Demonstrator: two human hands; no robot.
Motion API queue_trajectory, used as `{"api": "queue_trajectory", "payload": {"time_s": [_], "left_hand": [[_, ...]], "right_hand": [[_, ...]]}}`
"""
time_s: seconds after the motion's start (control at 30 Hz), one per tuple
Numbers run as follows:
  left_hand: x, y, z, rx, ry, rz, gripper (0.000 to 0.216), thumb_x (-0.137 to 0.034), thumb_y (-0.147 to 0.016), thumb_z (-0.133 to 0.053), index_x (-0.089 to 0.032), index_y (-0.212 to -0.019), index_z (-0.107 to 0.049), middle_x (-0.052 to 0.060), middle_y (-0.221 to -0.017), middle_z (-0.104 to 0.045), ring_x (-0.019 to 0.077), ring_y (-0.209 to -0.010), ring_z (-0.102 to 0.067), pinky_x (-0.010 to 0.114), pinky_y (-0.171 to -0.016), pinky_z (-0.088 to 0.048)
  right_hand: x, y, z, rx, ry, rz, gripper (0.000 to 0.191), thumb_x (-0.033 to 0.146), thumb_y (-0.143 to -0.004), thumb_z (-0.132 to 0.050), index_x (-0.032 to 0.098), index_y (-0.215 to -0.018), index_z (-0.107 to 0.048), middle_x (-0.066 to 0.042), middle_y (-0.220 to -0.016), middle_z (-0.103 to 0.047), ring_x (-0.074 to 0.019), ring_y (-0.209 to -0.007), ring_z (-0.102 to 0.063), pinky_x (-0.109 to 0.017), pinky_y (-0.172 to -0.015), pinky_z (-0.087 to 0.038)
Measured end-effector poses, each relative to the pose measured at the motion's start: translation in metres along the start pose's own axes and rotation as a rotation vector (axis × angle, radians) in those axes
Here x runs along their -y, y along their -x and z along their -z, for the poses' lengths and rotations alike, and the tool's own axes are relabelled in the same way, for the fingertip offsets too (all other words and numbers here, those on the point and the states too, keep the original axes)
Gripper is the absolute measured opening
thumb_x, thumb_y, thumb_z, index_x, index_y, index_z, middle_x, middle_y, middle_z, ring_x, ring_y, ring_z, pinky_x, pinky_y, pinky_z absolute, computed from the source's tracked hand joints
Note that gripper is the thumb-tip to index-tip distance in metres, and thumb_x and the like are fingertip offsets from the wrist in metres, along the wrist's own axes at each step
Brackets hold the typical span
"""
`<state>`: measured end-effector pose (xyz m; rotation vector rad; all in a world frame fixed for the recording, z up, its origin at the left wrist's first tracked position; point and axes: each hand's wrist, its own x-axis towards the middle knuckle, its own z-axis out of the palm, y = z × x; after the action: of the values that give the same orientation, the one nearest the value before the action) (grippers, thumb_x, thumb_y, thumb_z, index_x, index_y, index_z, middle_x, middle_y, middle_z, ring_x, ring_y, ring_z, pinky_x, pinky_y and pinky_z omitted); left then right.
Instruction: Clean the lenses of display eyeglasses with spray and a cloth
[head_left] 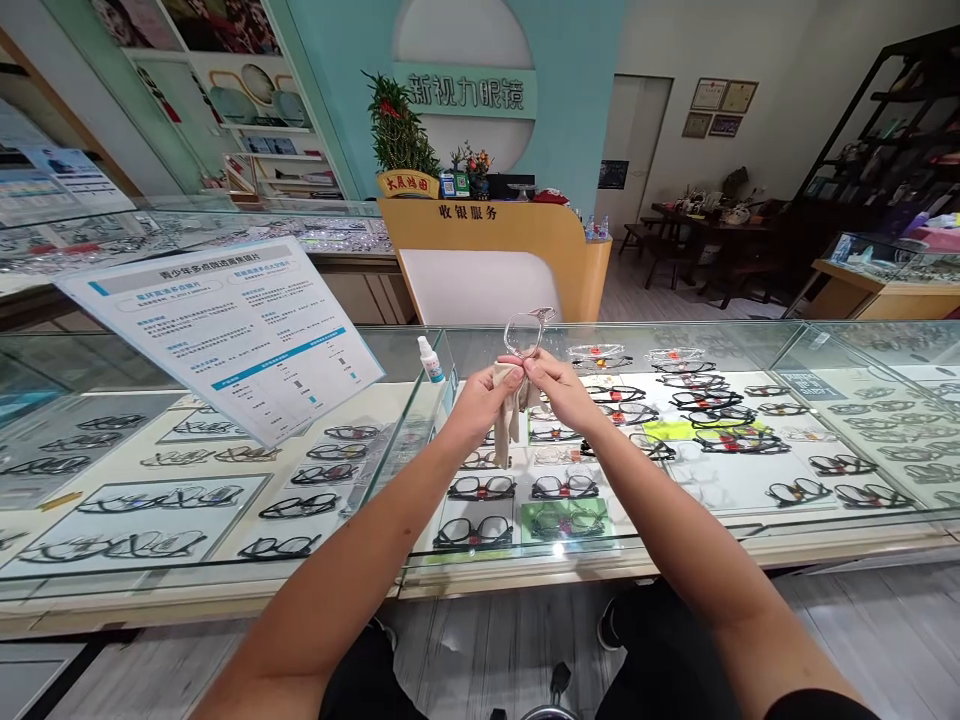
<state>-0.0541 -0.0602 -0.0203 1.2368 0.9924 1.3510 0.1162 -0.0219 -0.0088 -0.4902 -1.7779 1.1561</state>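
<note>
Both my hands are raised together over a glass display counter (750,335). My left hand (480,398) grips a beige cleaning cloth (513,425) that hangs down between the hands. My right hand (559,385) pinches a pair of clear-framed glasses (527,331), which stick up above my fingers. The cloth's top end touches the lower part of the glasses. My fingertips meet at the frame.
A small white spray bottle (430,359) stands on the counter left of my hands. A large printed sign (225,335) lies tilted on the left glass. Several glasses (480,488) fill the case below. A yellow cashier desk (487,250) stands behind.
</note>
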Motion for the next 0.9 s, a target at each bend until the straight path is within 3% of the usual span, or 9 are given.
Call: {"api": "queue_trajectory", "payload": {"time_s": [0.23,0.4,0.6,0.73,0.9], "left_hand": [[-0.005,0.002,-0.004,0.033,-0.017,-0.027,0.064,-0.067,-0.067,-0.100,-0.018,-0.099,-0.074,-0.001,-0.077,-0.068,0.0142,-0.070,-0.057,0.029,-0.069,-0.044],[-0.003,0.003,-0.005,0.074,-0.042,-0.044,0.072,-0.055,-0.064,-0.104,-0.016,-0.117,-0.074,0.002,-0.090,-0.073,0.0151,-0.075,-0.059,0.028,-0.072,-0.045],[-0.005,0.003,-0.002,0.151,-0.112,-0.093,0.061,-0.061,-0.078,-0.095,-0.015,-0.113,-0.074,0.003,-0.091,-0.072,0.0162,-0.078,-0.060,0.029,-0.076,-0.048],[-0.002,0.002,-0.001,0.086,-0.134,-0.162,0.064,-0.073,-0.085,-0.085,-0.016,-0.113,-0.076,0.004,-0.093,-0.073,0.0175,-0.083,-0.062,0.029,-0.078,-0.049],[0.003,0.004,-0.004,-0.070,-0.154,-0.197,0.065,-0.080,-0.087,-0.079,-0.018,-0.101,-0.075,0.000,-0.078,-0.066,0.0147,-0.070,-0.057,0.028,-0.069,-0.048]], "right_hand": [[-0.010,-0.001,-0.002,-0.068,-0.063,-0.070,0.065,0.085,-0.093,-0.066,0.027,-0.107,-0.091,-0.007,-0.113,-0.072,-0.0285,-0.118,-0.062,-0.048,-0.118,-0.047],[-0.015,-0.004,-0.001,-0.135,-0.227,-0.142,0.057,0.078,-0.088,-0.076,0.025,-0.104,-0.092,-0.007,-0.115,-0.073,-0.0273,-0.117,-0.065,-0.043,-0.111,-0.052],[-0.014,-0.006,0.000,-0.163,-0.382,-0.261,0.063,0.079,-0.082,-0.082,0.023,-0.109,-0.090,-0.010,-0.119,-0.083,-0.0289,-0.110,-0.073,-0.042,-0.100,-0.059],[-0.017,-0.005,-0.001,-0.132,-0.390,-0.241,0.059,0.077,-0.088,-0.078,0.026,-0.116,-0.090,-0.007,-0.120,-0.085,-0.0286,-0.113,-0.076,-0.041,-0.101,-0.060],[-0.016,-0.002,-0.006,-0.072,-0.288,-0.166,0.061,0.078,-0.094,-0.072,0.028,-0.126,-0.088,-0.007,-0.131,-0.084,-0.0292,-0.125,-0.071,-0.045,-0.114,-0.054]]}}
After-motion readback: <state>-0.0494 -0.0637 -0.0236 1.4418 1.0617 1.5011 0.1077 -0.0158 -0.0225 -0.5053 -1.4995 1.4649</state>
